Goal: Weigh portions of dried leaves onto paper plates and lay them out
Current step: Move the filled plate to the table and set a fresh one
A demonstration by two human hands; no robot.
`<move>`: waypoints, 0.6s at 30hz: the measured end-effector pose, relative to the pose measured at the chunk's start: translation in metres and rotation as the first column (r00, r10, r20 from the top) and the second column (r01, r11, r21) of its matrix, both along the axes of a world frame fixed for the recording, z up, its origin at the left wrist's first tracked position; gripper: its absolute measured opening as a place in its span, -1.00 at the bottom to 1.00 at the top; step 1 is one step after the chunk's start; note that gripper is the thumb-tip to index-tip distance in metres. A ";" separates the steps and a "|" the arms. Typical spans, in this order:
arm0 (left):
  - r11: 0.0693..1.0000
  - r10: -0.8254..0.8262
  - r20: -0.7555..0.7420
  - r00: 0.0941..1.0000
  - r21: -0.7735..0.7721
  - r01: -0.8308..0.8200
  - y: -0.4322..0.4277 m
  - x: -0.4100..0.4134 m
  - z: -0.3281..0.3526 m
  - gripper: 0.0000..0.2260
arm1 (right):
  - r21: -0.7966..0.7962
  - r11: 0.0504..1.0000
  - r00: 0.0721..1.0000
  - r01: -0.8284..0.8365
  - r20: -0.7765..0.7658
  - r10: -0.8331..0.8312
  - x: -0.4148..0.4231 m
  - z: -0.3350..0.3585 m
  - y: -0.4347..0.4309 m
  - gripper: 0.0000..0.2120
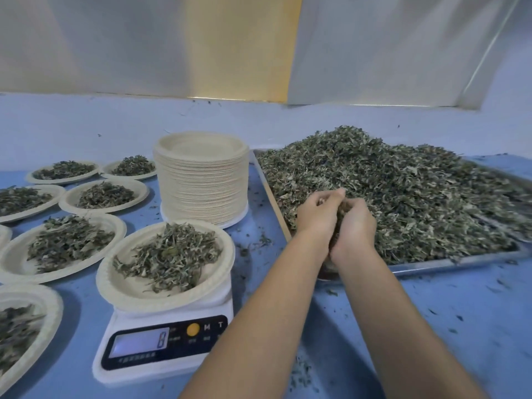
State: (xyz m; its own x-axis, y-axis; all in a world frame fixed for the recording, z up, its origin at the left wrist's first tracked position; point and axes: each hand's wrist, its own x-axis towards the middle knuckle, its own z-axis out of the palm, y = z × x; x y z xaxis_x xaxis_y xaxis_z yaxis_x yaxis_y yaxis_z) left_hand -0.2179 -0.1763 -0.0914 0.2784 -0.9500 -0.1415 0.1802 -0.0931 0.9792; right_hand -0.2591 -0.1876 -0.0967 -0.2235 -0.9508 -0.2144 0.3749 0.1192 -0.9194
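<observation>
Cupped together, left hand [319, 216] and right hand [357, 228] grip dried leaves [403, 191] mid-frame. Add to plate [121, 286] on scale [161, 341] in pinches; portion looks nearly done, readout blurred.

Your scale [161, 345], front panel: letters "M" [206, 327] and "T" [220, 324], right of yellow button [193, 329]. Display [141, 342]: one digit at right end, blurred, not surely readable. Small print beneath buttons and display: illegible.
</observation>
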 end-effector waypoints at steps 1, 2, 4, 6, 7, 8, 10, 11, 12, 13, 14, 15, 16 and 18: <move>0.997 -0.070 -0.006 0.998 -0.012 0.070 0.000 -0.002 0.000 -0.88 | -0.051 0.999 0.998 0.015 -0.065 -0.019 -0.002 0.000 -0.002 -0.74; 0.992 -0.121 -0.003 0.993 -0.021 0.121 0.000 -0.003 0.000 -0.86 | -0.086 0.996 0.994 0.026 -0.104 -0.034 -0.003 0.000 -0.003 -0.75; 0.990 -0.134 0.088 0.987 -0.040 0.138 -0.003 -0.004 0.000 -0.80 | -0.134 0.990 0.985 0.047 -0.157 -0.068 -0.005 -0.002 -0.006 -0.77; 0.990 -0.089 0.247 0.965 -0.082 0.112 -0.006 -0.002 -0.001 -0.68 | -0.176 0.983 0.983 0.057 -0.161 -0.086 -0.006 -0.004 -0.010 -0.75; 0.989 -0.074 0.313 0.947 -0.099 0.110 -0.006 -0.001 -0.002 -0.66 | -0.188 0.981 0.982 0.051 -0.169 -0.084 -0.006 -0.004 -0.012 -0.75; 0.987 -0.073 0.364 0.928 -0.106 0.119 -0.006 0.000 -0.003 -0.64 | -0.198 0.979 0.978 0.042 -0.191 -0.081 -0.006 -0.005 -0.013 -0.74; 0.985 -0.084 0.403 0.911 -0.107 0.138 -0.005 0.003 -0.004 -0.61 | -0.229 0.973 0.966 0.026 -0.246 -0.084 -0.007 -0.007 -0.014 -0.75; 0.984 -0.083 0.402 0.912 -0.111 0.139 -0.005 0.004 -0.004 -0.60 | -0.249 0.968 0.958 0.022 -0.270 -0.092 -0.008 -0.008 -0.014 -0.76; 0.983 -0.069 0.404 0.912 -0.126 0.130 -0.005 0.005 -0.005 -0.59 | -0.273 0.962 0.954 0.024 -0.282 -0.104 -0.009 -0.008 -0.015 -0.78; 0.982 -0.043 0.422 0.906 -0.149 0.116 -0.005 0.006 -0.005 -0.59 | -0.293 0.956 0.953 0.026 -0.281 -0.112 -0.010 -0.009 -0.015 -0.80; 0.979 -0.005 0.451 0.893 -0.177 0.095 -0.006 0.007 -0.006 -0.60 | -0.308 0.951 0.957 0.025 -0.267 -0.112 -0.011 -0.009 -0.015 -0.82; 0.976 0.032 0.479 0.877 -0.205 0.076 -0.006 0.009 -0.007 -0.59 | -0.317 0.948 0.965 0.024 -0.239 -0.104 -0.012 -0.010 -0.015 -0.83; 0.972 0.057 0.500 0.864 -0.226 0.066 -0.006 0.010 -0.007 -0.58 | -0.321 0.947 0.974 0.028 -0.204 -0.098 -0.012 -0.011 -0.014 -0.84; 0.966 0.065 0.510 0.857 -0.249 0.076 -0.007 0.010 -0.008 -0.56 | -0.316 0.947 0.981 0.052 -0.162 -0.108 -0.014 -0.012 -0.013 -0.86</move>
State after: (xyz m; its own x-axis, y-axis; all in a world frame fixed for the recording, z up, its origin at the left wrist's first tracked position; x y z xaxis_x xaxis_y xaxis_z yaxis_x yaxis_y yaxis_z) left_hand -0.2079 -0.1829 -0.0993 0.2389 -0.9349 0.2623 -0.3508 0.1688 0.9211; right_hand -0.2730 -0.2009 -0.1087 -0.3088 -0.9413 0.1363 0.2018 -0.2049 -0.9578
